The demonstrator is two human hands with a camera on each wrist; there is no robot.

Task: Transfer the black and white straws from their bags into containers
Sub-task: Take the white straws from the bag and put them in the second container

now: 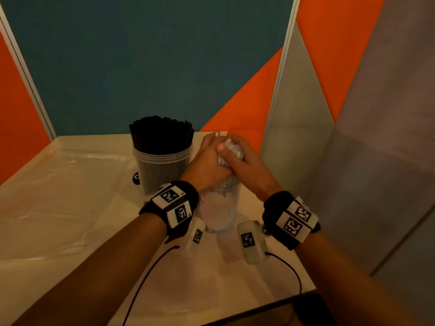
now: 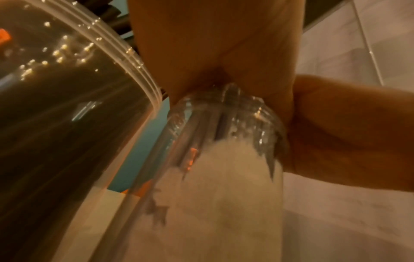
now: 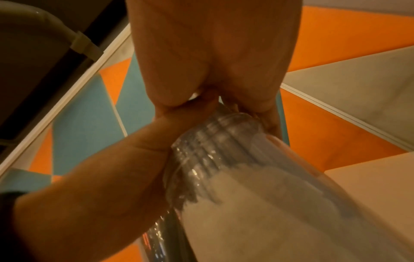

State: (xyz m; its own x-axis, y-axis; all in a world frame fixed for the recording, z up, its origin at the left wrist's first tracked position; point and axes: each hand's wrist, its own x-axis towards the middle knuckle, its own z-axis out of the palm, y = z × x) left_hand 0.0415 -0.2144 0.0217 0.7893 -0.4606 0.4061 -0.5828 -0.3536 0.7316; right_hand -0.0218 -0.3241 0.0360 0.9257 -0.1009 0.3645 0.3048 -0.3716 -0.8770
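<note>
Head view: both hands, left and right, wrap a bundle of white straws standing in a clear cup; beside it, black straws fill another cup. Left wrist view: left palm over the cup's rim. Right wrist view: right hand likewise.

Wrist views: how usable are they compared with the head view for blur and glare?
Head view: dim, warm, fairly sharp; both hands readable. Left wrist: soft, glare specks on the black-straw container. Right wrist: blurred; white-straw container smeared.
</note>
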